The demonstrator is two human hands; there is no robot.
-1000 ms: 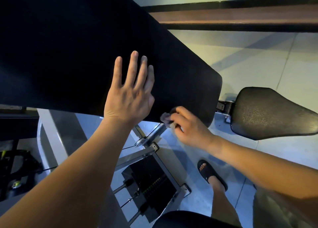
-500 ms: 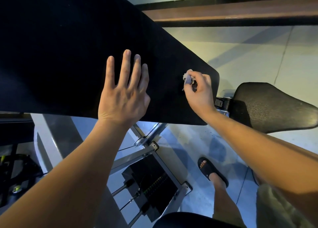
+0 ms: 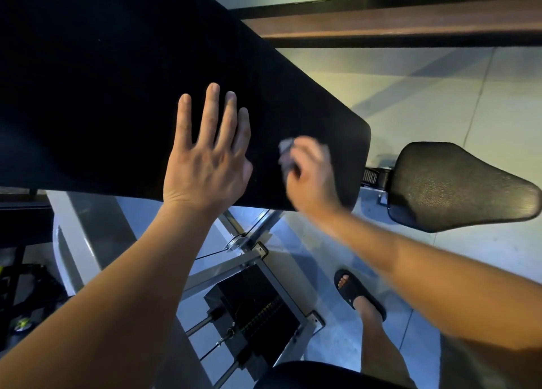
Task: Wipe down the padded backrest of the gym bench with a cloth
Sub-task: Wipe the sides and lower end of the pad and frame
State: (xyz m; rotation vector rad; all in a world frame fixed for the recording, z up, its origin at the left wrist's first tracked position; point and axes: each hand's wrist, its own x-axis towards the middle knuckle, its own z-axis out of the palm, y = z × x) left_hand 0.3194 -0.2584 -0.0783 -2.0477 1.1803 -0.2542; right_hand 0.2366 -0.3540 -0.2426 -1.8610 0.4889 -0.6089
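The black padded backrest (image 3: 117, 95) slopes across the upper left of the view, its rounded lower end at the right. My left hand (image 3: 208, 159) lies flat on the pad near its lower edge, fingers straight and spread. Just to its right, my right hand (image 3: 311, 174) grips a small bunched grey cloth (image 3: 286, 153) and holds it against the pad near the lower end. That hand is blurred by motion.
The black seat pad (image 3: 457, 186) sits to the right of the backrest, joined by a metal bracket (image 3: 374, 176). Below are the grey frame, a weight stack (image 3: 258, 312) with cables, and my sandalled foot (image 3: 357, 294) on the tiled floor.
My right hand with the cloth rose from the pad's lower edge to its upper edge, then came back down and leftward toward my left hand. The left hand stayed flat on the pad.
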